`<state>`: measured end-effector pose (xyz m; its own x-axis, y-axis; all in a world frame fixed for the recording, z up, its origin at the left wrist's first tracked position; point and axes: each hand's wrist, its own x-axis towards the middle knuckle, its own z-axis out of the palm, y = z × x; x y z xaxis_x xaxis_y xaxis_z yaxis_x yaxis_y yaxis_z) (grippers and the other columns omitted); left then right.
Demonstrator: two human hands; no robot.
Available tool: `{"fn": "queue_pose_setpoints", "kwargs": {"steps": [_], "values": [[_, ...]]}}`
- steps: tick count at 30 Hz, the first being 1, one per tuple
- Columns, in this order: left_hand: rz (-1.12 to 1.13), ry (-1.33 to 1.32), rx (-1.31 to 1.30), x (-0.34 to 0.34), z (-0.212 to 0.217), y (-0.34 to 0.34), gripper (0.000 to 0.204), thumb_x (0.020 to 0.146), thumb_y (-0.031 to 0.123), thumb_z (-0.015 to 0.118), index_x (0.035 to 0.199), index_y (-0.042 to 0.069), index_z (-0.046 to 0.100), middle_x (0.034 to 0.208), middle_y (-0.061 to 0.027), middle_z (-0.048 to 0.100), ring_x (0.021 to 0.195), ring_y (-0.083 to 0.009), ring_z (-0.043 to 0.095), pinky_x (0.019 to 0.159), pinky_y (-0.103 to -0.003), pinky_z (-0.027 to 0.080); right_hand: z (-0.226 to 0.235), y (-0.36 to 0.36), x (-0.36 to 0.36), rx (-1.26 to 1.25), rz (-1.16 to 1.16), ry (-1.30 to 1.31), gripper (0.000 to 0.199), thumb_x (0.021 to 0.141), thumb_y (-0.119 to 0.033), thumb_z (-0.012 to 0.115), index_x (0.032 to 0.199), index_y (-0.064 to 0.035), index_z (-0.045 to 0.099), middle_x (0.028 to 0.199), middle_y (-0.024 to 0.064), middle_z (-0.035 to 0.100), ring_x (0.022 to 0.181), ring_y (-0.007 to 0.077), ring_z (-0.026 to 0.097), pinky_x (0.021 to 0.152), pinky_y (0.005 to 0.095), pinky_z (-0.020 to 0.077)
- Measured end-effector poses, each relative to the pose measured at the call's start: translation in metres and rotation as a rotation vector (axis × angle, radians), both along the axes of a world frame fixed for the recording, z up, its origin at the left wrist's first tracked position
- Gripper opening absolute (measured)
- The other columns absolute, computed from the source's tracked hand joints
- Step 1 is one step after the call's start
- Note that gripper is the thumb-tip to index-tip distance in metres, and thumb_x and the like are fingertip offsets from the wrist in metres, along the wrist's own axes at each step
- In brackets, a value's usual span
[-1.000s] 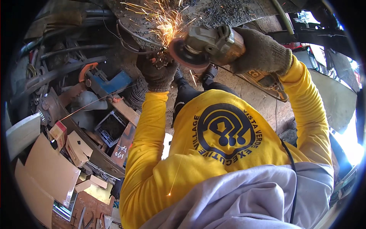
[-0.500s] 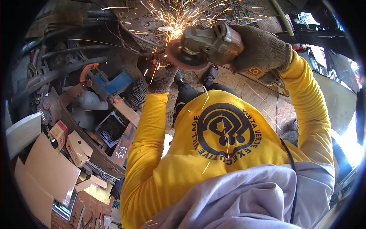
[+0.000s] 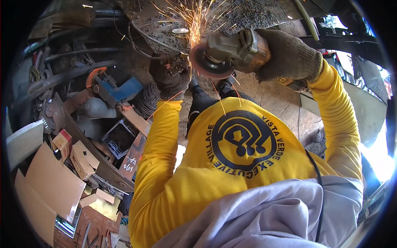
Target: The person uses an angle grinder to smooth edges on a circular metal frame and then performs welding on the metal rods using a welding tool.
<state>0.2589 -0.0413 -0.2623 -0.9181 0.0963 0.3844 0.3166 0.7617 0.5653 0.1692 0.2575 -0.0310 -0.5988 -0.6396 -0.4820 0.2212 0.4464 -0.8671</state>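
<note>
A: Where is the grinder?

B: The grinder is near the top centre, held out ahead of a person in a yellow shirt, viewed from above.

A: Which way does it point?

B: What shows of its long axis lies crosswise, head to the person's left, the other end hidden by a glove. The reddish-brown disc sits slanted at the head, and sparks fan from its left side, away from the person.

A: And the hands?

B: Gloved and apart. The right hand is wrapped round the grinder. The left hand is curled just left of the disc; it is too dark to tell what it grips. A curved cable runs close to it.

A: Edges and room?

B: Beyond the disc is a desk strewn with dark grit, its near edge hard to trace. Bare floor shows between the arms. The left side is crowded: a blue tool lies near a wire coil.

A: Any containers?

B: A white crate at left has something dark inside, unclear. Further left are a cardboard box and a smaller red-and-tan box; their contents cannot be made out.
</note>
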Motion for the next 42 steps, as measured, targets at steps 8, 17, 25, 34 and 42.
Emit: {"fn": "queue_pose_setpoints", "kwargs": {"steps": [8, 17, 25, 34, 42], "values": [[0.013, 0.347, 0.143, -0.009, -0.016, -0.003, 0.040, 0.080, 0.038, 0.087, 0.110, 0.015, 0.074, 0.107, -0.0037, 0.075, 0.099, -0.0289, 0.071, 0.090, -0.045, 0.055, -0.007, -0.015, 0.004, -0.045, 0.105, 0.257, 0.080, 0.057, -0.019, 0.091, 0.129, 0.0006, 0.063, 0.113, 0.0200, 0.074, 0.106, 0.0334, 0.073, 0.097, 0.0426, 0.0571], [0.051, 0.070, 0.519, -0.006, 0.013, 0.007, 0.039, 0.082, 0.034, 0.086, 0.110, 0.010, 0.075, 0.097, -0.0087, 0.075, 0.083, -0.0247, 0.074, 0.077, -0.040, 0.058, 0.009, -0.016, 0.011, 0.325, 0.258, 0.476, 0.091, 0.056, -0.022, 0.094, 0.136, -0.0005, 0.058, 0.117, 0.0199, 0.073, 0.109, 0.0357, 0.072, 0.100, 0.0424, 0.0565], [0.072, 0.161, 0.354, -0.005, 0.031, 0.011, 0.038, 0.084, 0.032, 0.086, 0.100, 0.002, 0.071, 0.096, -0.0085, 0.075, 0.082, -0.0218, 0.073, 0.076, -0.039, 0.057, 0.002, -0.012, 0.026, 0.267, 0.183, 0.523, 0.094, 0.056, -0.025, 0.096, 0.138, -0.0011, 0.057, 0.119, 0.0207, 0.073, 0.111, 0.0374, 0.071, 0.098, 0.0435, 0.0575], [-0.093, 0.428, -0.094, -0.013, 0.022, -0.003, 0.050, 0.084, 0.043, 0.082, 0.117, 0.009, 0.069, 0.112, -0.0093, 0.070, 0.101, -0.0363, 0.067, 0.085, -0.051, 0.053, -0.005, 0.008, 0.031, 0.392, 0.110, 0.460, 0.090, 0.059, -0.021, 0.094, 0.137, 0.0010, 0.057, 0.118, 0.0191, 0.073, 0.110, 0.0330, 0.072, 0.097, 0.0415, 0.0567], [0.153, 0.266, -0.088, 0.013, 0.059, -0.008, 0.062, 0.071, 0.038, 0.087, 0.117, 0.004, 0.062, 0.097, -0.0123, 0.065, 0.094, -0.0373, 0.065, 0.083, -0.047, 0.053, -0.020, 0.043, 0.049, 0.237, -0.109, 0.282, 0.075, 0.069, -0.022, 0.091, 0.134, -0.0033, 0.060, 0.115, 0.0149, 0.074, 0.107, 0.0251, 0.071, 0.098, 0.0391, 0.0551]]}}
